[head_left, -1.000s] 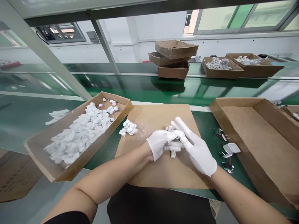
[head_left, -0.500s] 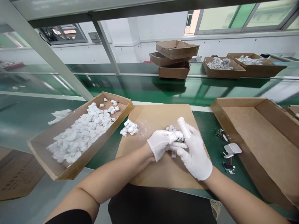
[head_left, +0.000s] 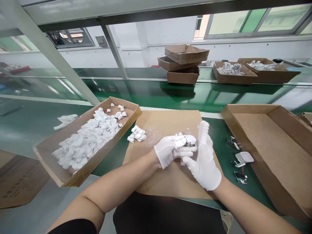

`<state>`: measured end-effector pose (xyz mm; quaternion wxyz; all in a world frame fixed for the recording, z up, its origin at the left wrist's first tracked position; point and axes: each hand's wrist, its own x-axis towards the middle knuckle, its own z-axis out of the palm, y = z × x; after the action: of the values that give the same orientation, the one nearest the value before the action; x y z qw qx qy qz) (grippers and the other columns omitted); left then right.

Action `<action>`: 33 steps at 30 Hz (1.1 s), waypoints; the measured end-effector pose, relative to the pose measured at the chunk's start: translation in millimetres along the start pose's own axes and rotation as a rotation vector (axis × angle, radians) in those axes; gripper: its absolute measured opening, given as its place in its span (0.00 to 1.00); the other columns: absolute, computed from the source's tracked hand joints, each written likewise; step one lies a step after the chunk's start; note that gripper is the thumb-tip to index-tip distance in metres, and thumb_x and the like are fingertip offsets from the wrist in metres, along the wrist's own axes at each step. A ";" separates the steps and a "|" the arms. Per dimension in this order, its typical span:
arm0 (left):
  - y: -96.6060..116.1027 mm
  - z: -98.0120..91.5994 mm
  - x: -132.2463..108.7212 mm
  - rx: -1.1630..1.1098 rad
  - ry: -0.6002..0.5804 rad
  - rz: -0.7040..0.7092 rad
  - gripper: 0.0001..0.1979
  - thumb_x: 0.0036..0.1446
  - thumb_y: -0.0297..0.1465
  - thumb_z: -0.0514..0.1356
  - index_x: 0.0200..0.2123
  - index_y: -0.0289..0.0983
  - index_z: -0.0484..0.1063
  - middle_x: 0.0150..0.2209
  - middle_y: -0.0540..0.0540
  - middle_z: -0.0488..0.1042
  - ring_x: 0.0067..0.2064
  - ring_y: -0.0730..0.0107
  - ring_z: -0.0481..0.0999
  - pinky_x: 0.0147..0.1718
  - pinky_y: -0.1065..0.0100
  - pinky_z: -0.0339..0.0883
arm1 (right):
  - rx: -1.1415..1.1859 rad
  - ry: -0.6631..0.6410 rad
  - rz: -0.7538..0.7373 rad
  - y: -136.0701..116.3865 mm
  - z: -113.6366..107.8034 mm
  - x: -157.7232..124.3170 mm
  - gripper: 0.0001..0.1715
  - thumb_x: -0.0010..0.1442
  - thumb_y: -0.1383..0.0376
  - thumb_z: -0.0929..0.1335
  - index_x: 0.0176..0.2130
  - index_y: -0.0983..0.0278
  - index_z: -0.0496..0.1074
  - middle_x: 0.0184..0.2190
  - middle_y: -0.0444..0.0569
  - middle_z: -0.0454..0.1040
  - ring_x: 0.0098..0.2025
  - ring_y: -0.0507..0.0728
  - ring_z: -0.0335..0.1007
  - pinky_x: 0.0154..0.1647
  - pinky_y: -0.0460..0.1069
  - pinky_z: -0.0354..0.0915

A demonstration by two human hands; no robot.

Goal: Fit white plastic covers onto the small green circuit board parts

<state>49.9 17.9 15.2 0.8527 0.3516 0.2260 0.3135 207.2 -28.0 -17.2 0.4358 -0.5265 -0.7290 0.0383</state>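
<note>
My left hand (head_left: 172,149), in a white glove, pinches a small white plastic housing (head_left: 190,140) with bits of a circuit board showing at its lower edge. Close on its right is my right hand (head_left: 204,159), also gloved, with its fingers stretched upward and the thumb apart. Nothing shows in the right palm. Both hands are above a brown cardboard sheet (head_left: 151,175). Some small white pieces lie behind the hands, mostly hidden by them. A small heap of white plastic pieces (head_left: 136,134) sits at the sheet's left edge.
A cardboard tray (head_left: 102,146) full of white pieces stands at left. Another cardboard tray (head_left: 273,139) is at right. Between it and the sheet lie a white charger housing (head_left: 244,157) and small circuit boards (head_left: 240,177). Stacked boxes (head_left: 184,65) stand behind the green belt (head_left: 136,92).
My right hand has drawn away from the left, its fingers now straighter and upright. The white housing in my left hand shows more clearly. The view has shifted slightly.
</note>
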 end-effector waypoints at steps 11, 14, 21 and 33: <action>-5.7 5.5 -2.2 0.154 0.135 0.012 0.22 0.53 0.41 0.71 0.45 0.32 0.79 0.37 0.40 0.76 0.30 0.67 0.75 0.25 0.68 0.67 | -0.312 0.169 -0.094 9.7 -0.1 10.5 0.48 0.69 0.39 0.51 0.75 0.62 0.42 0.74 0.61 0.45 0.70 0.74 0.49 0.65 0.70 0.56; -8.2 6.2 -2.0 0.144 0.111 0.023 0.21 0.55 0.41 0.69 0.46 0.32 0.78 0.35 0.42 0.74 0.31 0.67 0.75 0.25 0.68 0.67 | -0.380 0.185 -0.094 7.4 -1.7 9.8 0.47 0.69 0.39 0.53 0.75 0.60 0.43 0.75 0.57 0.37 0.70 0.79 0.46 0.64 0.74 0.53; -13.4 4.6 -1.2 0.200 0.133 0.102 0.27 0.56 0.42 0.68 0.56 0.35 0.76 0.29 0.49 0.68 0.25 0.76 0.66 0.24 0.67 0.67 | -0.505 0.197 -0.144 2.0 -4.9 8.6 0.40 0.66 0.50 0.65 0.72 0.47 0.51 0.73 0.51 0.49 0.66 0.81 0.55 0.61 0.76 0.51; -5.7 4.1 -4.9 0.267 0.100 0.075 0.18 0.55 0.41 0.69 0.38 0.30 0.80 0.31 0.44 0.74 0.27 0.69 0.74 0.29 0.63 0.69 | -0.134 0.093 -0.340 17.5 -16.9 20.5 0.27 0.70 0.52 0.64 0.66 0.48 0.65 0.73 0.48 0.48 0.68 0.71 0.53 0.64 0.68 0.60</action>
<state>51.1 9.5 14.5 0.7736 0.4542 0.2947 0.3294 230.2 -10.6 -3.6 0.4331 -0.4250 -0.7874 -0.1089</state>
